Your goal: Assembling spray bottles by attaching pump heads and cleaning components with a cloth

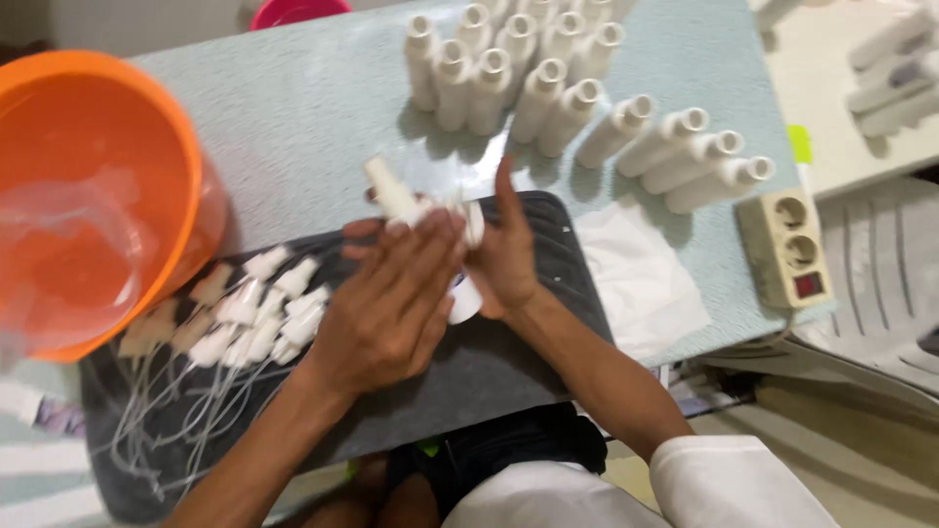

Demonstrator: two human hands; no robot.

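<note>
Where both hands meet at frame centre: small white bottle [464,293] clamped between them, base showing at lower centre. Left hand [386,308] curled over the top, fingers closed around a white spray cap [394,196] that juts up and left above the knuckles. Right hand [507,249] pressed flat against the bottle's far side, fingers extended upward, not wrapped. Beneath the hands: dark mat [509,362] on a pale blue table [293,117]. Left of centre on the mat: heap of loose spray caps [259,313] with thin tubes trailing to lower left. Upper centre of frame: cluster of capless white bottles [509,68] upright, row continuing right toward upper right. Upper left: orange basin [98,186] with clear plastic inside. Right of the mat: white tissue [641,274]. Right edge of table: beige power strip [790,249]. Motion blur over the grip; exact cap seating not discernible.
</note>
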